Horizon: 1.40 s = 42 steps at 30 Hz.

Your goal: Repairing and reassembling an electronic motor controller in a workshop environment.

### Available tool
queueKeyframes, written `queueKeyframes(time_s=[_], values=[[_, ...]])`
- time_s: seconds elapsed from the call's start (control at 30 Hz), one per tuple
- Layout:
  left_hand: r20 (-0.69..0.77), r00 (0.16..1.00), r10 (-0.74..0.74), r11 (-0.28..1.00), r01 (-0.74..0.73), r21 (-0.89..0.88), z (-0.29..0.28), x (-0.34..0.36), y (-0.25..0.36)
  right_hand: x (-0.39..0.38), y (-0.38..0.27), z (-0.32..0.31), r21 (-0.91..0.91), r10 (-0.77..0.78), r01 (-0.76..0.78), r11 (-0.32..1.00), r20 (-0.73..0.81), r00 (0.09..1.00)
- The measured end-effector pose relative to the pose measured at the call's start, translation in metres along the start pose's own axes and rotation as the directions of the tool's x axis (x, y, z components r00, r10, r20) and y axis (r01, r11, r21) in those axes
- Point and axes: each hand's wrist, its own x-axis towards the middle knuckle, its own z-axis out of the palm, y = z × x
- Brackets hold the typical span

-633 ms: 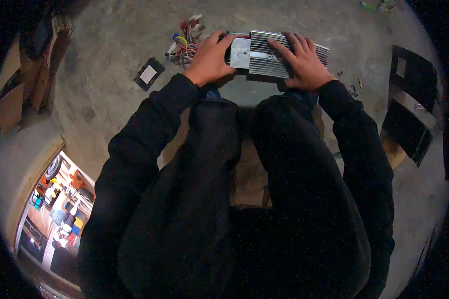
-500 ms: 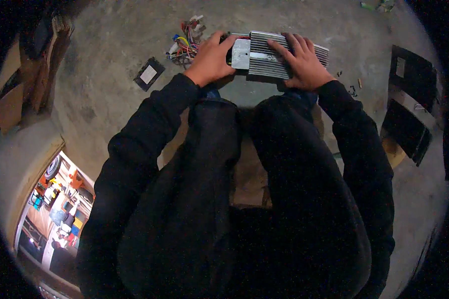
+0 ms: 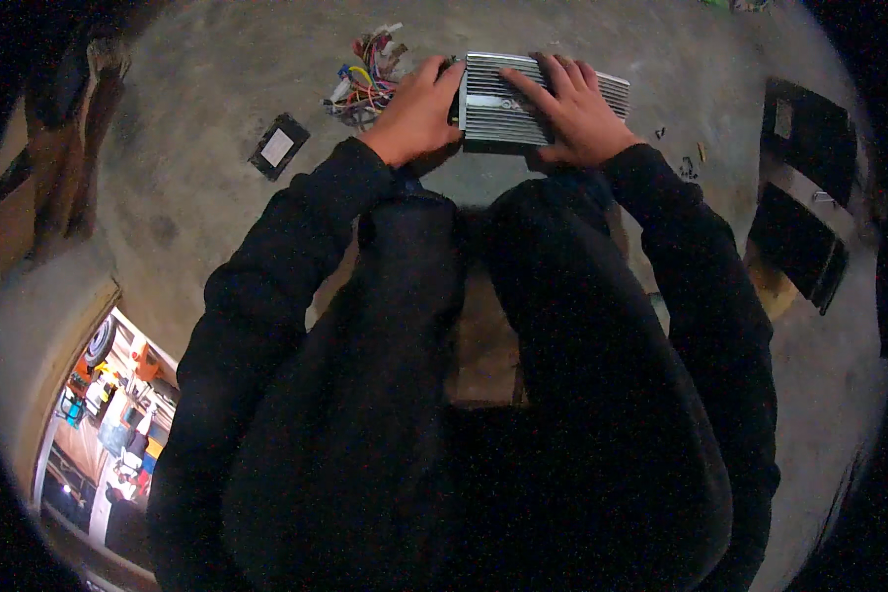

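Note:
A silver finned metal housing, looking like an electronics controller case, is held level between my hands above the floor, just past my knees. My left hand is closed round its left end, thumb on the near side. Across the fins lies my right hand, fingers over the top and thumb at the near edge, gripping it. A bundle of coloured wires with connectors spreads out beyond my left hand; where it joins the case is hidden. Left of the wires lies a flat black plate with a white label.
Small dark screw-like pieces lie on the concrete floor to the right. Two black panels stand or lie farther right. Folded cardboard leans at the left. A bright doorway at lower left shows cluttered goods.
The finned housing has slid left with my right hand, toward my left hand. The light metal plate that showed at its left end is now covered.

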Motion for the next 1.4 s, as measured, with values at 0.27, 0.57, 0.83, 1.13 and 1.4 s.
queueKeyframes(time_s=[0.27,0.57,0.83,1.13,1.4], values=[[0.072,0.996,0.046,0.999,-0.047,0.009,0.022,0.001,-0.027,-0.001,0.008,0.026,0.021,-0.024,0.026,0.999,-0.073,0.997],[0.084,0.995,0.045,0.948,-0.069,0.310,0.018,-0.007,-0.014,-0.005,0.013,0.040,0.009,-0.004,0.005,1.000,-0.082,0.997],[-0.031,0.993,0.113,0.994,-0.113,0.005,0.023,-0.002,-0.036,-0.002,0.009,0.043,0.019,0.022,-0.021,1.000,-0.055,0.998],[0.078,0.968,0.240,0.968,-0.245,0.062,0.013,-0.007,-0.042,-0.003,0.009,0.043,0.020,0.023,-0.022,1.000,-0.054,0.998],[0.043,0.983,0.179,0.970,-0.184,0.157,0.024,-0.007,-0.038,-0.003,0.012,0.047,-0.026,0.002,-0.004,1.000,-0.056,0.998]])
